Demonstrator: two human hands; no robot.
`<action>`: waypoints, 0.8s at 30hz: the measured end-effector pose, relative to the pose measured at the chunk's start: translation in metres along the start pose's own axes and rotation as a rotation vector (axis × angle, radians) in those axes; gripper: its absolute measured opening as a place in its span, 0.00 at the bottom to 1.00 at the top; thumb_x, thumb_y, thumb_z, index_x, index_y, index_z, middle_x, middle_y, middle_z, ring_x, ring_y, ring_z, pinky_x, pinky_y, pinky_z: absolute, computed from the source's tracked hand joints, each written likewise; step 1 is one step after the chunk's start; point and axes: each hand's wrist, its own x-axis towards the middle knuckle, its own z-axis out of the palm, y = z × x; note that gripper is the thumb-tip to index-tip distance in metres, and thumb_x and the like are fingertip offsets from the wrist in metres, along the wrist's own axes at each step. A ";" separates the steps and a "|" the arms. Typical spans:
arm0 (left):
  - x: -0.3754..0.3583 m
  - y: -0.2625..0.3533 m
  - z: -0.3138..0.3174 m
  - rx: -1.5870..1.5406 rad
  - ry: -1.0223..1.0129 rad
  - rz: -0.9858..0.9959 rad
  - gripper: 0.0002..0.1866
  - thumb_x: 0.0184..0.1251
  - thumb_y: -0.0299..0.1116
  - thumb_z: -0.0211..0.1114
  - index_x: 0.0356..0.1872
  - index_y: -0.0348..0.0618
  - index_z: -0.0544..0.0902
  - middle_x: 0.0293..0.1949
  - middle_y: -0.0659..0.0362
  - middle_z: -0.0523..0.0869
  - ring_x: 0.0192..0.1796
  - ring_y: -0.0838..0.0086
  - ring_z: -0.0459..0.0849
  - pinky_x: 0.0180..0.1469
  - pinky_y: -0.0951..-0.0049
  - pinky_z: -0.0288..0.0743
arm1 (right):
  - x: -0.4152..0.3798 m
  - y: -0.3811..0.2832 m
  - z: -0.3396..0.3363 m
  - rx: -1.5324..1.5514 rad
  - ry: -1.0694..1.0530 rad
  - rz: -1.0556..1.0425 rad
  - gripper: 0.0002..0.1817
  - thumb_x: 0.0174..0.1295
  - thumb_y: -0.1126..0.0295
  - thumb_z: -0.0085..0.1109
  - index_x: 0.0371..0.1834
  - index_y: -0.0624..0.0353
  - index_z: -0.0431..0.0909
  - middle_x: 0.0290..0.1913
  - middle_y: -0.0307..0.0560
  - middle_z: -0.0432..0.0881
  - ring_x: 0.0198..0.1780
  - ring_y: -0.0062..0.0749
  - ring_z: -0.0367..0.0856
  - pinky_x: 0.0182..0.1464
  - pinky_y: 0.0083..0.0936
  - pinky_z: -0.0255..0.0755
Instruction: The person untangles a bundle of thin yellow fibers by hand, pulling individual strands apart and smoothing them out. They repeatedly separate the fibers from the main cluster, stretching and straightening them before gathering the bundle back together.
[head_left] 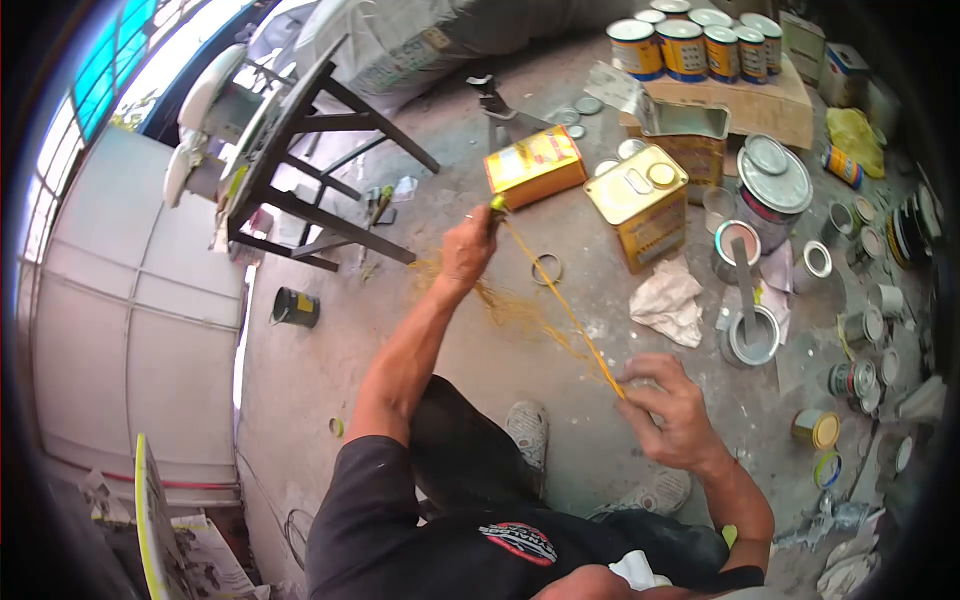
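Observation:
A yellow string point(562, 298) stretches taut between my two hands. My left hand point(468, 252) is closed around a small object with a yellow-green end point(498, 203); most of it is hidden by the fingers. Thumb and fingers of my right hand point(665, 408) pinch the string's lower end. Loose, tangled yellow strands point(515, 308) hang below the left hand, over the floor. Beyond that hand lies an orange-yellow tin point(537, 166) on its side. A square metal thinner can point(640, 215) stands to its right, and a crumpled white rag point(668, 303) lies above my right hand.
Open paint cans point(750, 337) and a lidded pail point(773, 185) stand at right, one with a flat stick point(744, 275) across it. Several orange-blue cans point(685, 52) sit on cardboard at the back. A dark stand point(300, 190) and a black can point(296, 307) are at left.

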 end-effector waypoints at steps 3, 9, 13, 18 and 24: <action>-0.002 0.025 0.005 -0.044 -0.142 -0.008 0.11 0.67 0.37 0.64 0.38 0.44 0.71 0.24 0.48 0.79 0.27 0.48 0.80 0.26 0.52 0.71 | 0.004 -0.015 0.005 0.715 -0.027 0.179 0.09 0.63 0.72 0.60 0.44 0.63 0.80 0.35 0.48 0.82 0.30 0.29 0.80 0.33 0.28 0.74; 0.015 0.044 0.001 -0.126 -0.185 0.029 0.12 0.67 0.35 0.64 0.42 0.42 0.70 0.26 0.49 0.81 0.28 0.50 0.82 0.27 0.53 0.72 | 0.006 -0.019 -0.017 1.487 -0.089 0.641 0.17 0.65 0.74 0.57 0.58 0.60 0.77 0.36 0.48 0.81 0.27 0.30 0.80 0.31 0.30 0.76; 0.016 0.045 0.006 -0.258 -0.107 -0.066 0.11 0.67 0.34 0.64 0.40 0.42 0.71 0.27 0.47 0.82 0.29 0.49 0.82 0.28 0.55 0.73 | -0.007 -0.046 -0.001 1.486 -0.097 0.821 0.19 0.64 0.78 0.54 0.58 0.59 0.78 0.48 0.53 0.76 0.35 0.36 0.84 0.40 0.31 0.80; 0.010 0.020 0.002 -0.057 -0.197 -0.090 0.11 0.70 0.40 0.61 0.40 0.45 0.71 0.26 0.48 0.83 0.29 0.50 0.82 0.27 0.53 0.73 | -0.013 -0.015 -0.015 0.648 -0.306 0.364 0.19 0.60 0.79 0.60 0.56 0.56 0.81 0.43 0.49 0.78 0.42 0.33 0.84 0.45 0.27 0.78; 0.009 0.037 0.008 -0.147 -0.231 -0.056 0.12 0.70 0.41 0.60 0.41 0.45 0.71 0.24 0.48 0.82 0.27 0.48 0.81 0.27 0.51 0.72 | -0.017 0.001 0.011 0.892 -0.624 0.495 0.24 0.67 0.68 0.57 0.67 0.50 0.72 0.32 0.42 0.79 0.35 0.26 0.81 0.40 0.22 0.75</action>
